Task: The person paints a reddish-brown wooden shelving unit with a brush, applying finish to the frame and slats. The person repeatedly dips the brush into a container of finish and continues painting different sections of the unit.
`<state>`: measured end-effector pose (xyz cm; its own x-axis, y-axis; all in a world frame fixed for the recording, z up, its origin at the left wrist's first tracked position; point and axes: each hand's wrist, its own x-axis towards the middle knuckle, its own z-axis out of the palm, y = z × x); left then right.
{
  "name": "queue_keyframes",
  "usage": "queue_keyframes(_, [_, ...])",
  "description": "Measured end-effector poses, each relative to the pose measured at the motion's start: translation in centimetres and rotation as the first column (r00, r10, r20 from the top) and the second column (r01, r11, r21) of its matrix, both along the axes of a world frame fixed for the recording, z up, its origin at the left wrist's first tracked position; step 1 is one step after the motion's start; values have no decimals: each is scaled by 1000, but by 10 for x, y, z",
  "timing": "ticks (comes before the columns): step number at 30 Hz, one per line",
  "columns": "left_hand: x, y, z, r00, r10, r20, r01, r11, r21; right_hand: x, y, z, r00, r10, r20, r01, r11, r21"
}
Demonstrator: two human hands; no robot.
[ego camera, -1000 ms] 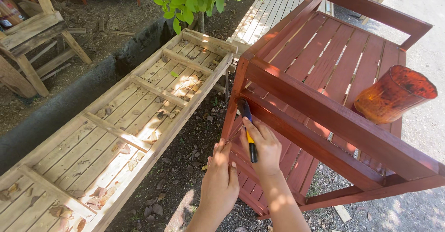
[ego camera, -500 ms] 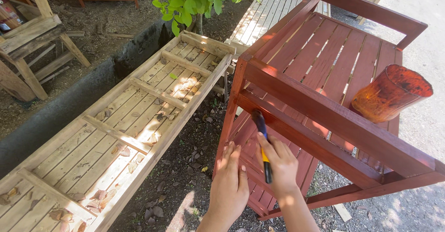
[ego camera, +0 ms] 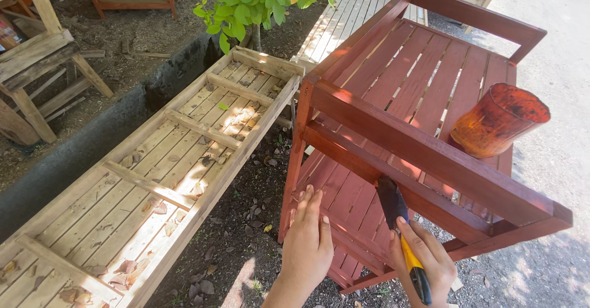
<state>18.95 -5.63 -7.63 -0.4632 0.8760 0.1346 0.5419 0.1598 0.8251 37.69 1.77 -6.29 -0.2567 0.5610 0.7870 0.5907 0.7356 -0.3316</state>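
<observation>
Brush on lower rail, right hand gripping

Paintbrush (ego camera: 402,234) sat in the right hand (ego camera: 424,262), fingers (ego camera: 410,229) curled tight round its yellow-black handle. Long axis ran from the near right up to the far left, dark bristles touching the underside of the lower rail (ego camera: 393,182) of the red-stained wooden rack (ego camera: 430,154). Right hand was the nearer one; bristles lay just beyond its fingertips, toward the far left. Left hand (ego camera: 307,240) was flat, fingers together and straight, resting against the rack's slats near the front leg, holding nothing. Stained orange cup (ego camera: 498,120) stood tilted on the upper slats, far right. Unpainted slatted frame (ego camera: 153,166) lay on the ground, left.
</observation>
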Motion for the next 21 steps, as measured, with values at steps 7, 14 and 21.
queue_keyframes(7, [-16,0,13,998,64,-21,-63,996,63,-42,20,5,992,124,13,-124,990,61])
queue_keyframes(14, [-51,-3,30,996,84,-18,-83,994,73,-109,41,10,985,166,52,-170,982,82])
queue_keyframes(21, [-106,5,34,998,-34,-58,29,996,-88,-165,51,-2,973,209,95,-213,977,31])
